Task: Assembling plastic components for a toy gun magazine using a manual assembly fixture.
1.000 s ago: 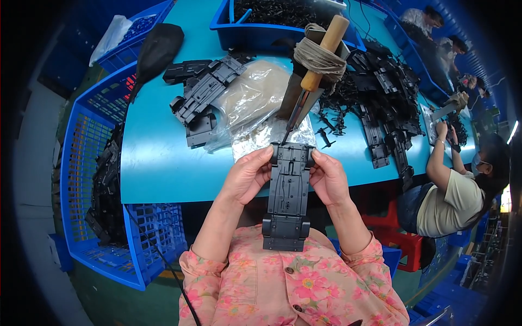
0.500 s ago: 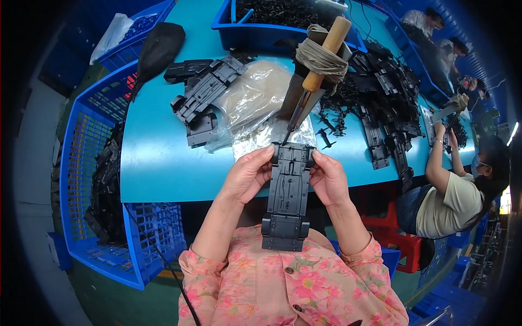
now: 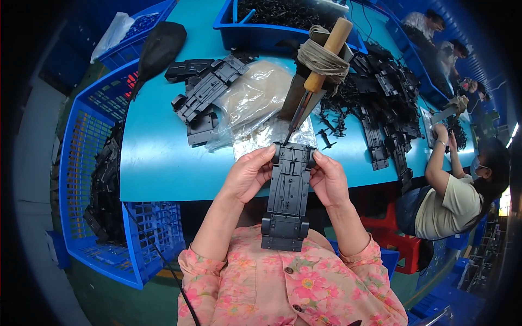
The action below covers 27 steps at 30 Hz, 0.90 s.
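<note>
Now both my hands grip the black plastic chassis (image 3: 286, 194) at its far end.
Head view: left hand (image 3: 247, 175) and right hand (image 3: 328, 180) clasp it; long axis runs twelve to six; wooden-handled tool (image 3: 321, 61) at twelve, blue basket (image 3: 81, 163) at nine.

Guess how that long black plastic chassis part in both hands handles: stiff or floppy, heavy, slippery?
Probably stiff: the black chassis part stays straight though the left hand and right hand grip only its upper end. Likely light, since fingertips alone carry it. Its ribbed, moulded edges should give decent grip, so it seems unlikely to slip.
</note>
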Available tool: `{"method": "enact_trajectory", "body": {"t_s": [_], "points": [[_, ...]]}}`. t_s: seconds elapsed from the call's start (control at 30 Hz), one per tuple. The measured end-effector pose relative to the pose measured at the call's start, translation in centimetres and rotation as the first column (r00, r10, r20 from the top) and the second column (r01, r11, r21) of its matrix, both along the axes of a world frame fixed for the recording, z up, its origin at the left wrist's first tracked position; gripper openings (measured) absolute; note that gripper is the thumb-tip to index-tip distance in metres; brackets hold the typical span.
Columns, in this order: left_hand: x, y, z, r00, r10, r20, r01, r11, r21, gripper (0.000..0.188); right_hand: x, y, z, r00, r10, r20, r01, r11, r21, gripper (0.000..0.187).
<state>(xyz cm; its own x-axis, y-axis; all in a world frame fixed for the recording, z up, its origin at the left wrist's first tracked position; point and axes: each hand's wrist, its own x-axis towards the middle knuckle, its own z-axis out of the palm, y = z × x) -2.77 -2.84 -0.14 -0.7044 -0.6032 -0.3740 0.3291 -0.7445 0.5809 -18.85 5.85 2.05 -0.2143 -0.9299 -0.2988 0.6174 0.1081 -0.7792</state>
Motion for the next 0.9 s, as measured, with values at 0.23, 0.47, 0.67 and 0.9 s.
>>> {"method": "enact_trajectory", "body": {"t_s": [0.23, 0.47, 0.67, 0.9], "points": [[0.0, -0.1, -0.1, 1.000, 0.007, -0.005, -0.007, 1.000, 0.001, 0.024, -0.1, 0.0, -0.1, 1.000, 0.008, 0.009, -0.007, 1.000, -0.020, 0.024], [-0.1, 0.0, 0.2, 1.000, -0.009, -0.001, 0.009, 1.000, -0.020, 0.025, -0.2, 0.2, -0.7, 1.000, 0.009, 0.022, -0.008, 0.999, -0.031, 0.026], [0.7, 0.0, -0.5, 1.000, 0.009, -0.002, -0.009, 1.000, -0.008, 0.024, 0.2, -0.1, -1.5, 0.995, 0.074, 0.064, -0.077, 0.996, 0.037, 0.023], [2.3, -0.5, -0.4, 0.999, 0.033, 0.027, -0.031, 0.997, -0.071, 0.024, 0.6, -0.8, -2.0, 0.967, 0.215, 0.137, -0.220, 0.975, 0.029, 0.026]]}}
